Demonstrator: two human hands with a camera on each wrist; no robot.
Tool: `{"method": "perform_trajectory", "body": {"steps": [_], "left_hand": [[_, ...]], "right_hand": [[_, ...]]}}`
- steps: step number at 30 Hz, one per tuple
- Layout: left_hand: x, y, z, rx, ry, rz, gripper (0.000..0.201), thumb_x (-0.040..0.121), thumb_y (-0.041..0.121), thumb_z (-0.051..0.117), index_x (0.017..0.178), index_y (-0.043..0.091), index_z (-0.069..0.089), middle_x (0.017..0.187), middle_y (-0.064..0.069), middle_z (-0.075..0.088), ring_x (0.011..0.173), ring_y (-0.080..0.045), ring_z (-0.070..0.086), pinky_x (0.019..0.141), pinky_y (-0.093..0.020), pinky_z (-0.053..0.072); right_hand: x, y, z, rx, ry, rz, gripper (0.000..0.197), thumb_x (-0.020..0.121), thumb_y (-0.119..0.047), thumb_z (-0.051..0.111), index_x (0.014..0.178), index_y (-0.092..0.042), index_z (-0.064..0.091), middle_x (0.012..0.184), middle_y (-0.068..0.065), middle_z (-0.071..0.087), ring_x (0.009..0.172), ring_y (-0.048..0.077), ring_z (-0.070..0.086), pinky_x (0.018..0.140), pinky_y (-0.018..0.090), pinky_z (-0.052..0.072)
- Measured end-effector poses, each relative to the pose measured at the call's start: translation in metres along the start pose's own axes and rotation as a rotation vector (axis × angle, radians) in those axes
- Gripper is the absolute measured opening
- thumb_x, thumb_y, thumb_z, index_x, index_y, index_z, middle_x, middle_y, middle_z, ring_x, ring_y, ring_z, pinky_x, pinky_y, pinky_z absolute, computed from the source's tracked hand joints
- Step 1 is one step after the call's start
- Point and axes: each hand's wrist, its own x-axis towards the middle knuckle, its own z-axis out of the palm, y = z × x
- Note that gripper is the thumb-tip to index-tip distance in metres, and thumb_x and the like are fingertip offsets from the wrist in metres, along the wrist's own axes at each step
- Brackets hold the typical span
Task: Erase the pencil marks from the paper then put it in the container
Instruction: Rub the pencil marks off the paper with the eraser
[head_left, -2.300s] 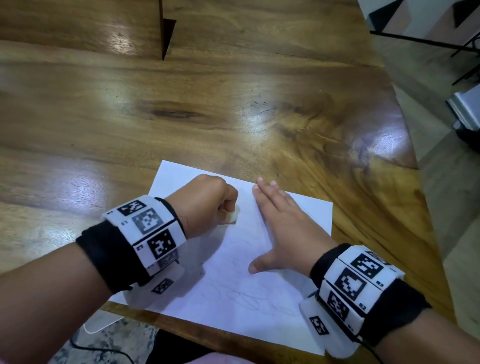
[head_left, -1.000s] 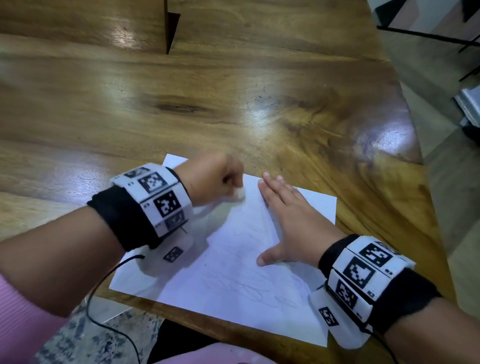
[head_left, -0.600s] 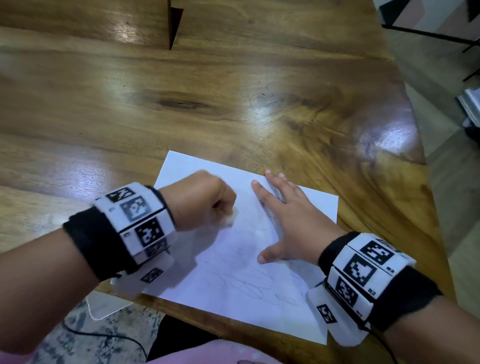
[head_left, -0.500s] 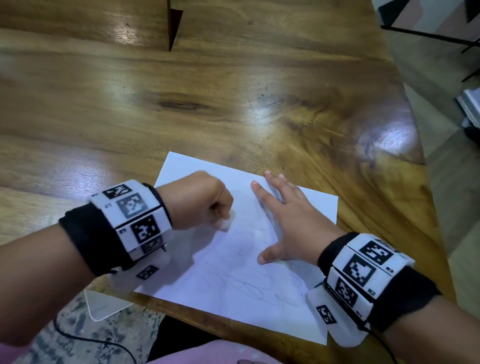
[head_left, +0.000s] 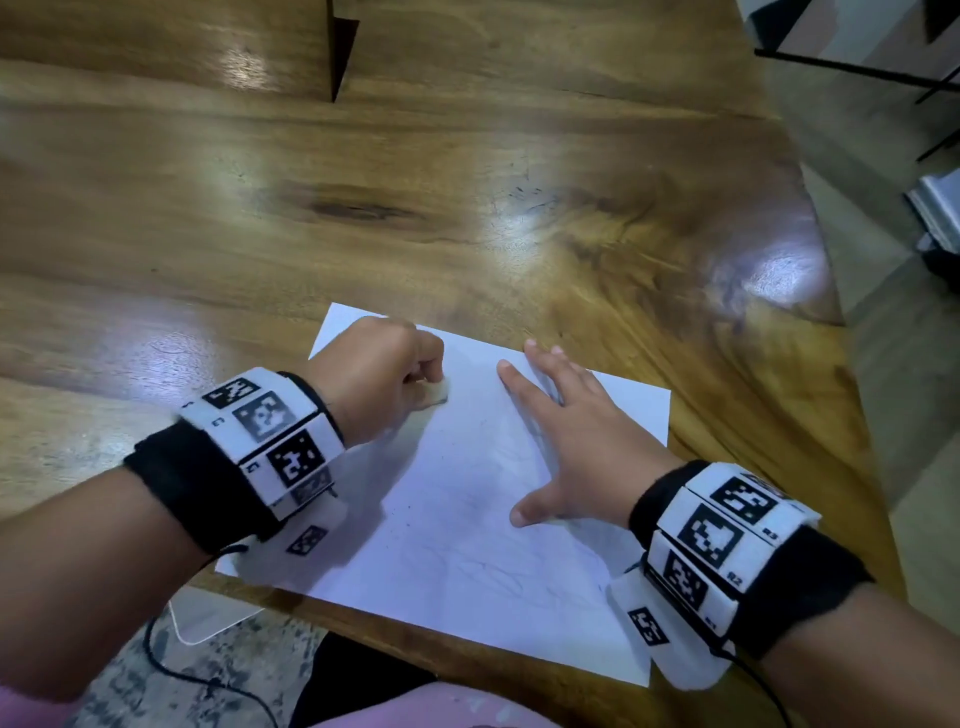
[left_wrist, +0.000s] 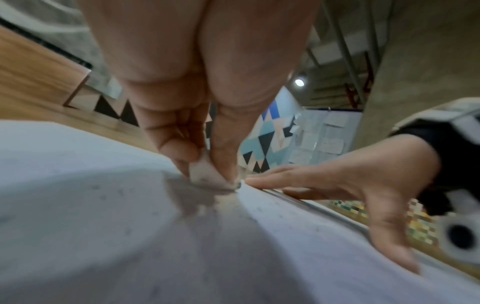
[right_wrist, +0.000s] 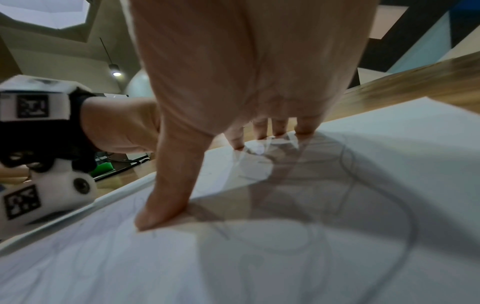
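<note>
A white sheet of paper with faint pencil scribbles lies at the near edge of the wooden table. My left hand is curled in a fist over the sheet's far left part and pinches a small white eraser, whose tip touches the paper. In the left wrist view the eraser shows between thumb and finger. My right hand lies flat on the sheet's right half with fingers spread, pressing it down. Grey pencil curves run under that hand in the right wrist view on the paper.
The table's right edge drops to a grey floor. A dark triangular gap splits the far wooden surface. A white object lies on the floor below the near edge. No container is in view.
My left hand with the eraser has rubbed back and forth over the sheet's upper left and now sits slightly farther up. The right hand has stayed flat on the paper.
</note>
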Motion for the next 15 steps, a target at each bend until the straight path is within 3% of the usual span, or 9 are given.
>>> {"method": "perform_trajectory", "body": {"steps": [2, 5, 6, 8, 11, 13, 15], "left_hand": [[-0.013, -0.002, 0.002, -0.006, -0.081, 0.049, 0.029, 0.072, 0.023, 0.067, 0.05, 0.023, 0.048, 0.055, 0.004, 0.05, 0.055, -0.013, 0.046, 0.056, -0.026, 0.036], [-0.032, -0.006, 0.004, 0.005, -0.337, 0.082, 0.009, 0.066, 0.016, 0.067, 0.059, 0.017, 0.062, 0.063, 0.003, 0.062, 0.06, -0.012, 0.054, 0.055, -0.008, 0.035], [-0.03, -0.008, 0.004, 0.003, -0.362, 0.077, 0.008, 0.067, 0.011, 0.068, 0.063, 0.016, 0.064, 0.067, 0.003, 0.065, 0.064, -0.012, 0.057, 0.057, -0.006, 0.035], [-0.017, -0.006, 0.003, 0.001, -0.237, 0.069, 0.006, 0.07, 0.011, 0.069, 0.066, 0.015, 0.066, 0.065, 0.006, 0.062, 0.067, -0.016, 0.056, 0.058, -0.009, 0.035], [-0.005, -0.003, 0.006, 0.007, 0.001, 0.04, 0.014, 0.076, 0.024, 0.067, 0.069, 0.013, 0.063, 0.063, 0.005, 0.047, 0.066, -0.02, 0.048, 0.054, -0.02, 0.032], [-0.018, -0.006, 0.01, -0.01, -0.022, 0.109, 0.021, 0.074, 0.034, 0.059, 0.062, 0.017, 0.057, 0.062, 0.002, 0.048, 0.059, -0.014, 0.045, 0.05, -0.014, 0.028], [-0.039, -0.006, 0.013, -0.067, -0.183, 0.158, 0.015, 0.069, 0.032, 0.057, 0.062, 0.019, 0.053, 0.054, 0.009, 0.045, 0.053, -0.006, 0.045, 0.051, -0.007, 0.03]], "right_hand": [[0.0, 0.0, 0.0, 0.004, 0.001, -0.002, 0.127, 0.063, -0.05, 0.08, 0.148, -0.033, -0.013, 0.154, -0.01, -0.028, 0.14, 0.009, -0.026, 0.113, 0.023, -0.005], [0.0, 0.001, 0.0, 0.007, 0.002, -0.007, 0.126, 0.064, -0.05, 0.08, 0.148, -0.033, -0.013, 0.153, -0.01, -0.028, 0.14, 0.009, -0.026, 0.113, 0.023, -0.004], [0.0, 0.001, 0.0, 0.007, 0.001, -0.006, 0.126, 0.064, -0.05, 0.079, 0.148, -0.033, -0.014, 0.153, -0.01, -0.029, 0.14, 0.009, -0.026, 0.113, 0.023, -0.004], [0.0, 0.0, -0.001, 0.003, -0.002, -0.007, 0.126, 0.065, -0.05, 0.079, 0.148, -0.033, -0.014, 0.153, -0.01, -0.029, 0.14, 0.009, -0.026, 0.114, 0.024, -0.003], [0.0, 0.001, 0.0, -0.003, -0.002, -0.007, 0.126, 0.065, -0.051, 0.079, 0.148, -0.033, -0.015, 0.153, -0.01, -0.029, 0.14, 0.009, -0.027, 0.114, 0.024, -0.005], [0.001, 0.001, 0.0, -0.005, -0.005, -0.008, 0.126, 0.065, -0.051, 0.079, 0.148, -0.033, -0.014, 0.153, -0.011, -0.029, 0.14, 0.009, -0.027, 0.113, 0.024, -0.005], [0.001, 0.001, 0.001, 0.006, -0.004, -0.007, 0.125, 0.065, -0.05, 0.08, 0.148, -0.035, -0.013, 0.153, -0.012, -0.029, 0.14, 0.008, -0.027, 0.113, 0.023, -0.004]]}}
